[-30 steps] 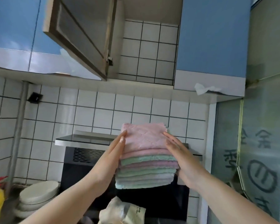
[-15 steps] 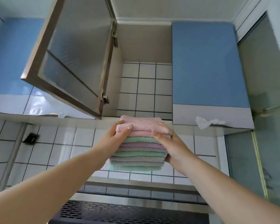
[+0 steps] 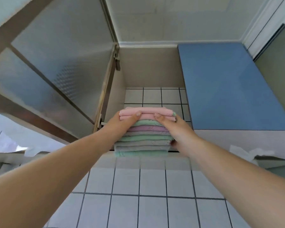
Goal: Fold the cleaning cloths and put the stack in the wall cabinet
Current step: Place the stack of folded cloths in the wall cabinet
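Head: both hands (image 3: 122,123) (image 3: 174,129) gripping cloth stack (image 3: 143,139)

Ceiling (image 3: 179,17): plain and pale, spanning the top of the frame.
Blue door (image 3: 224,89): closed panel sitting right of centre, flat and glossy, with a pale grey band running under it.
White scrap (image 3: 243,151): crumpled paper or film hanging from the lower edge at the right; which of the two cannot be told.
Wall tiles (image 3: 151,209): white squares with dark grout filling the bottom centre.
Frosted pane (image 3: 280,66): greenish glass panel standing at the far right edge.
Loose film (image 3: 30,151): peeling strip curling at the lower left.
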### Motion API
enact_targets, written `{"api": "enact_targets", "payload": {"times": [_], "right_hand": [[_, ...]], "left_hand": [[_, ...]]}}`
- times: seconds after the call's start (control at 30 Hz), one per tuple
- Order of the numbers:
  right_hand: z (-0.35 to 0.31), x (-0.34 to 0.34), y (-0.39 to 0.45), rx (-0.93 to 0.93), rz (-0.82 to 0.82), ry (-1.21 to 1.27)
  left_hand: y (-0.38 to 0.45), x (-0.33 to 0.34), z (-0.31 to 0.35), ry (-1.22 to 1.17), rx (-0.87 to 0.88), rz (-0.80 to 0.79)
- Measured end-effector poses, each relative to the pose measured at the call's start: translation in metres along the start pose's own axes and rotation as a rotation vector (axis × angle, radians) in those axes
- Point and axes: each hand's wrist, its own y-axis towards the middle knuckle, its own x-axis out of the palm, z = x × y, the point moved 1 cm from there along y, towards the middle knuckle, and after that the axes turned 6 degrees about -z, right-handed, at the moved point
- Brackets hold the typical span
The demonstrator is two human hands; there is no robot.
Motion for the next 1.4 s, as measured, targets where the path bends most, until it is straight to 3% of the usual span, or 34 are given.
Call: {"api": "enact_targets", "payload": {"times": [0.2, 0.33, 0.6, 0.8, 0.97, 1.07, 1.13, 1.23, 1.3, 1.4], "right_hand": [[0.023, 0.000, 0.056, -0.017, 0.025, 0.013], [0.048, 0.006, 0.086, -0.047, 0.073, 0.002], [0.099, 0.021, 0.137, -0.029, 0.121, -0.055], [0.123, 0.007, 0.150, 0.033, 0.175, -0.098], [0.140, 0.005, 0.150, 0.419, 0.149, -0.142], [0.141, 0.006, 0.151, 0.469, 0.145, -0.176], [0.137, 0.006, 0.151, 0.464, 0.153, -0.189], [0.130, 0.004, 0.147, 0.413, 0.159, -0.422], [0.122, 0.000, 0.138, 0.289, 0.139, -0.713], [0.111, -0.012, 0.117, 0.053, 0.071, -1.053]], "left_hand": [[0.060, -0.022, -0.028, 0.041, 0.090, -0.037], [0.093, -0.032, -0.069, 0.041, 0.145, 0.046], [0.135, -0.042, -0.129, 0.008, 0.080, 0.178], [0.150, -0.034, -0.144, -0.020, -0.016, 0.139], [0.159, -0.031, -0.162, 0.106, -0.373, 0.035], [0.161, -0.032, -0.167, 0.095, -0.441, -0.008], [0.160, -0.029, -0.163, 0.152, -0.378, 0.040], [0.155, -0.026, -0.159, 0.420, -0.087, 0.191], [0.138, -0.023, -0.149, 0.740, 0.168, 0.251], [0.121, -0.024, -0.142, 1.335, 0.372, 0.087]]}}
